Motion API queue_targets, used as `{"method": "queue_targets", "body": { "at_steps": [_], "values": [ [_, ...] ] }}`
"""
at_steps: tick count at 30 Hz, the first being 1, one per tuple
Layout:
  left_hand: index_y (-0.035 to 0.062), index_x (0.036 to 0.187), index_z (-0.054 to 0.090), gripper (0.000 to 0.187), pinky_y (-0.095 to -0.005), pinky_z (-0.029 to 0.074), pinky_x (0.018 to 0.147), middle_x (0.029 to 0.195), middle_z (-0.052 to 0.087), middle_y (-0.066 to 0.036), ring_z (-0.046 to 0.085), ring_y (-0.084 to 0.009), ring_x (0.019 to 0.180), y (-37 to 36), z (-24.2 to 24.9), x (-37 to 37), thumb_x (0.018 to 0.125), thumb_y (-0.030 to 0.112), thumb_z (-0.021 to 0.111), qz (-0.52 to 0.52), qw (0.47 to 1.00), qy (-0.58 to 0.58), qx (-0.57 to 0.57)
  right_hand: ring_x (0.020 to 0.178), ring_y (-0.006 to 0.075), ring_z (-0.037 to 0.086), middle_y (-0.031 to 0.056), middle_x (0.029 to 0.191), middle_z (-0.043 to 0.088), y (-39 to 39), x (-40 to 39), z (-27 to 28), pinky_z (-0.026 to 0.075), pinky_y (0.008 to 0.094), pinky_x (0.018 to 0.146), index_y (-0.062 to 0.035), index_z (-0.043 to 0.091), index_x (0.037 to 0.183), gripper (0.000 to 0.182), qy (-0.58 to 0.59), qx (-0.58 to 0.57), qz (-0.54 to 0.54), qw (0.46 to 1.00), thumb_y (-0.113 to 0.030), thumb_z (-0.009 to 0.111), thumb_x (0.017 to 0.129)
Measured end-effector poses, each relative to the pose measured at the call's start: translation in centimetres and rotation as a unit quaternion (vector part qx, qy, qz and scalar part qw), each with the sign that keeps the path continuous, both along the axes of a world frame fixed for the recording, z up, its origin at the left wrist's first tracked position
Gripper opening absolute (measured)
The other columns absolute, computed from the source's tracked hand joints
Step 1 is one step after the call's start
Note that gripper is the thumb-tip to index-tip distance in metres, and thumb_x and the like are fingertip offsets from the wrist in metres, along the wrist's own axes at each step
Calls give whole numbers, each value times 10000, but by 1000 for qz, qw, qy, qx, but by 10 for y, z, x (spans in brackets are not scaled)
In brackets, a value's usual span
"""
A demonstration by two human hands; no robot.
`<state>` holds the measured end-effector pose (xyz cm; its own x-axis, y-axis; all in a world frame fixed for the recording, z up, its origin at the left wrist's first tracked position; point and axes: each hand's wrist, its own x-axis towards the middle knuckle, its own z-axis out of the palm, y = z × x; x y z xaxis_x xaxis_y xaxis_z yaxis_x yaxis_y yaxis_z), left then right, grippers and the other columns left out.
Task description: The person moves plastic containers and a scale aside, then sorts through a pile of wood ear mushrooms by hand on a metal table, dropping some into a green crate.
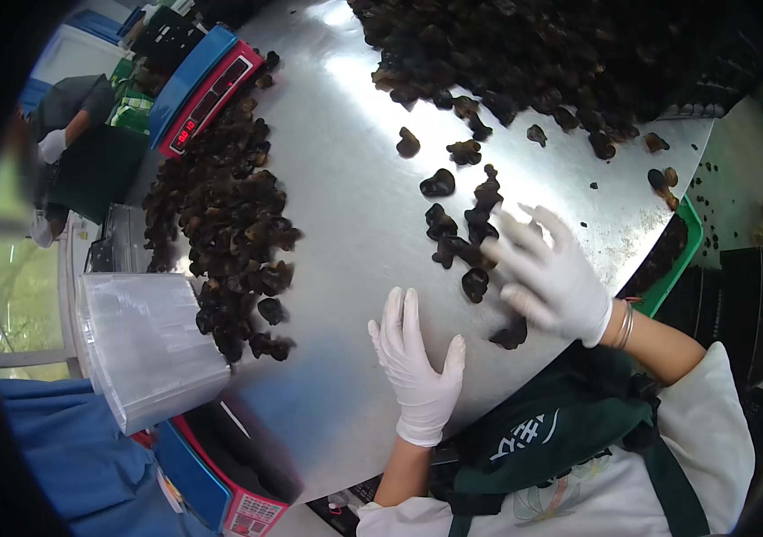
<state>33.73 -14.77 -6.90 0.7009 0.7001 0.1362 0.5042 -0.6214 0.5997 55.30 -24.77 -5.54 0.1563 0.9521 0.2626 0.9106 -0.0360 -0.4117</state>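
My left hand (420, 362), in a white glove, lies on the metal table with fingers stretched out and nothing in it. To its right, my gloved right hand (556, 277) is over the table with fingers apart, a little blurred. Its fingertips are beside a short row of dark wood ear mushrooms (473, 251); whether they touch is hard to tell. One mushroom (511, 334) lies just below the right thumb. A single mushroom (475, 285) sits between the two hands.
A large mushroom heap (543, 54) covers the far side; a long pile (234, 206) lies left. Two scales, one lit (202, 94) and one nearer (229, 465), flank clear plastic bags (144, 345). A green crate (681, 255) stands right. A gloved co-worker (77, 134) is far left.
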Motion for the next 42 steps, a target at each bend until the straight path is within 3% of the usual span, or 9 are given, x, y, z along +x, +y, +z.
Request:
{"method": "queue_targets", "body": {
  "at_steps": [3,9,14,20,24,28,32,37,42],
  "values": [
    [18,1496,358,774,-558,144,1200,1514,386,-200,346,-367,1418,0,1,-1,810,167,685,-3,1000,4,-2,1360,459,379,255,1436,415,6,8,-1,240,516,1179,-62,547,1308,491,-114,77,-181,974,-294,620,881],
    [22,1491,367,781,-563,148,1196,1511,388,-198,350,-370,1413,0,0,2,799,160,701,-4,1000,9,8,1361,461,378,232,1502,394,5,-32,-2,305,542,1150,-58,546,1334,503,64,-33,61,996,-279,626,889],
    [36,1485,384,769,-560,153,1195,1507,396,-188,356,-369,1409,0,1,1,798,154,708,4,1000,5,2,889,310,588,129,1018,660,41,19,3,470,418,815,-59,643,1123,273,79,148,-58,984,-63,618,851],
    [59,1479,411,764,-558,154,1196,1505,404,-174,356,-354,1414,0,-1,1,790,158,726,-4,1000,22,14,924,305,607,95,1058,630,56,31,-19,498,397,826,-87,652,1147,366,9,48,-41,998,-68,704,786],
    [62,1480,411,791,-562,160,1193,1504,407,-168,353,-353,1418,1,-2,-1,773,168,749,-7,1000,22,12,800,224,625,63,954,634,55,35,-10,512,338,725,-73,664,1035,278,89,-2,-58,994,-113,755,776],
    [56,1477,412,826,-562,171,1190,1505,405,-168,351,-353,1423,1,-1,0,741,160,774,-10,1000,23,5,751,67,570,-7,842,592,39,35,7,474,242,689,-47,656,1094,285,501,-83,-74,858,-122,728,828],
    [46,1477,408,890,-546,222,1171,1509,390,-189,354,-379,1408,2,1,0,688,127,812,-17,1000,15,14,713,70,549,21,857,599,26,43,5,479,246,695,-43,565,1323,469,359,-82,-60,928,-79,652,863],
    [29,1486,391,968,-503,312,1108,1514,366,-218,375,-421,1340,3,1,0,643,129,855,-17,1000,-2,3,879,324,667,124,1149,647,45,21,-11,546,399,811,-49,564,1259,401,106,66,-30,992,-38,533,859],
    [19,1482,397,974,-485,311,1116,1519,344,-226,362,-416,1354,2,2,-1,645,172,871,-16,1000,7,-2,1099,302,637,155,1228,644,59,7,0,505,374,962,-57,595,1287,337,312,7,97,945,-111,484,973]
  ]
}}
